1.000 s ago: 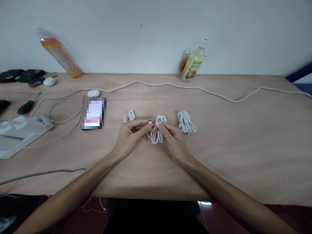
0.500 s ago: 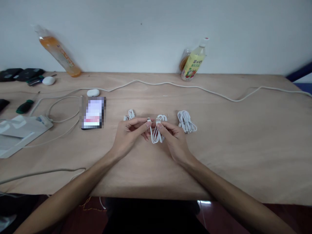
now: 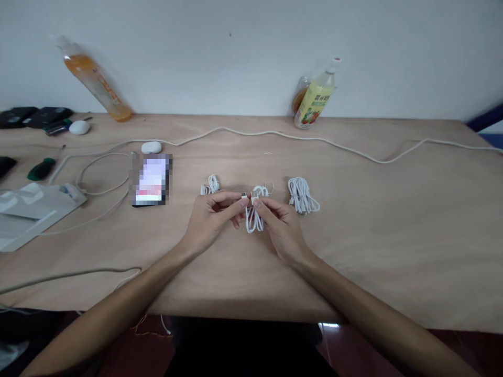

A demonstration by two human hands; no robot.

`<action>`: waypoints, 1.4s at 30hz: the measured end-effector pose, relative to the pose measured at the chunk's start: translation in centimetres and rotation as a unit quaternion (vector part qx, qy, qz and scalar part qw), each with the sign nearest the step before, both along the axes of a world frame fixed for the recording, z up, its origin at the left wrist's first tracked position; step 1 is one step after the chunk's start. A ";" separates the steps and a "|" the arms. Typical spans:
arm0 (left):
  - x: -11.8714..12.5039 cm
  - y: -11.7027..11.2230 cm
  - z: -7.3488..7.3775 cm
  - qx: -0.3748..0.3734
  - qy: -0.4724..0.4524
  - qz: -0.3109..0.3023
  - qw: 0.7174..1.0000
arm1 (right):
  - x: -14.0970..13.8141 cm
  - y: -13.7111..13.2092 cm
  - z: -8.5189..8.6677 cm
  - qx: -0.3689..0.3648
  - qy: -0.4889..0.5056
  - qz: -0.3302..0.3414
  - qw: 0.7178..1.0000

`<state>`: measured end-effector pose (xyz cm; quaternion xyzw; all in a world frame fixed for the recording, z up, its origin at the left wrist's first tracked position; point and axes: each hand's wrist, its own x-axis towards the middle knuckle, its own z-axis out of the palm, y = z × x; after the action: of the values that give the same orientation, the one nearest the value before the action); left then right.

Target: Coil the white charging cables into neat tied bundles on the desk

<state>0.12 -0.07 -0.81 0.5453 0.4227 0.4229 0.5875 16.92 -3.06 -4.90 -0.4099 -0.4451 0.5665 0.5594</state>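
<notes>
A white USB cable [image 3: 254,222], folded into loops, hangs between my two hands above the table. My left hand [image 3: 214,215] pinches the smaller plug at one end between thumb and fingers. The larger USB plug at the other end is pinched by my right hand [image 3: 280,222]. Both plugs point away from me, side by side and close together. Just beyond my left hand lies a coiled white cable [image 3: 212,183], partly hidden by the fingers. Another bundled white cable [image 3: 302,196] rests on the table to the right of my right hand.
A phone [image 3: 152,179] and a white earbud case [image 3: 151,147] lie to the left. A long white cord [image 3: 271,133] crosses the table's back. Against the wall lean an orange bottle [image 3: 98,84] and a yellow-labelled bottle [image 3: 316,99]. A green-handled screwdriver [image 3: 41,169] sits near white packaging [image 3: 43,209].
The two plugs have come slightly closer together, and the left one has tilted a little. Both hands keep their pinch on the cable. The view has shifted slightly.
</notes>
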 end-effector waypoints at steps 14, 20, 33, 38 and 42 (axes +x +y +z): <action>-0.1 0.0 -0.2 0.006 0.026 0.002 1.000 | 0.1 -0.2 0.1 0.001 -0.030 -0.011 0.999; 0.0 0.0 -0.2 0.007 0.025 0.006 1.000 | 0.1 -0.2 0.1 -0.001 -0.028 -0.009 1.000; 0.0 -0.1 0.0 0.003 0.023 0.007 1.000 | 0.0 -0.1 0.3 0.002 -0.028 -0.006 1.000; -0.1 -0.1 -0.3 0.007 0.027 0.006 1.000 | 0.0 -0.1 0.3 0.001 -0.037 -0.009 0.999; -0.1 -0.1 -0.3 0.001 0.017 0.004 1.000 | 0.1 -0.1 0.3 0.002 -0.032 -0.009 0.999</action>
<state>0.02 -0.20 -1.06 0.5515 0.4342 0.4166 0.5777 17.06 -3.15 -4.57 -0.4307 -0.4606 0.5467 0.5508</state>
